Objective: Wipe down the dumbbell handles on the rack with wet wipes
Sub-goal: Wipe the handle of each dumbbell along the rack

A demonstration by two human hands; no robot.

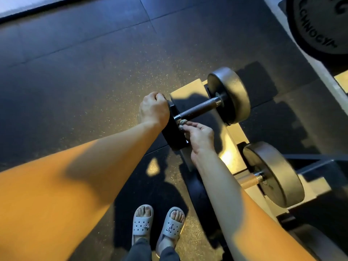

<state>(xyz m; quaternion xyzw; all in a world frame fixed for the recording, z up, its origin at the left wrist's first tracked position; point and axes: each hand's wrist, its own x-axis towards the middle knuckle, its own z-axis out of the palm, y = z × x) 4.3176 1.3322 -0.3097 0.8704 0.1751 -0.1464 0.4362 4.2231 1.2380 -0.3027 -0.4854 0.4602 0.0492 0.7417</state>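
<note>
A dumbbell lies across the pale rack [190, 91], its knurled dark handle [197, 109] running between a near black head [174, 132] and a far grey head [230, 95]. My left hand [153, 108] curls over the top of the near head and grips it. My right hand [197, 136] pinches a crumpled wet wipe [182, 123] against the handle's near end, right beside that head. A second dumbbell sits lower right on the rack, showing a grey head [273, 174] and part of a lit handle [251, 180].
Dark speckled rubber floor tiles [84, 63] fill the left and middle. A large black weight plate [320, 25] stands at the top right behind a pale rack rail. My feet in grey clogs [158, 225] stand at the bottom, close to the rack's base.
</note>
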